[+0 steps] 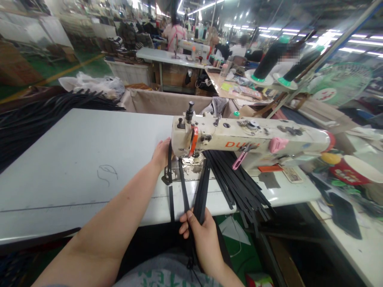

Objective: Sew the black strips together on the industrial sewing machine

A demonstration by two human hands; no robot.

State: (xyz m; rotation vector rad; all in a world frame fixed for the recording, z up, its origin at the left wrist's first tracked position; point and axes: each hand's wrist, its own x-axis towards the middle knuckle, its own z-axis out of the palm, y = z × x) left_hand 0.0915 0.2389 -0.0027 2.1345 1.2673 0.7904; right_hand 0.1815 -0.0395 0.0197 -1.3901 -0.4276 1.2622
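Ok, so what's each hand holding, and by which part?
Right hand: flat black strips, gripped between thumb and fingers toward their near ends. Left hand: partly hidden behind the cream sewing machine; its hold cannot be told.

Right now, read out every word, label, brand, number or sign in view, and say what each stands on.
"DU": orange letters on the long cream metal sewing machine; the letters after it are partly hidden by the pink-handled snips.
"TEN": green letters on the grey cloth shirt; those beside it are unclear.
Too small or blurred to read: red marks on the round green fan, print on the red round tub.
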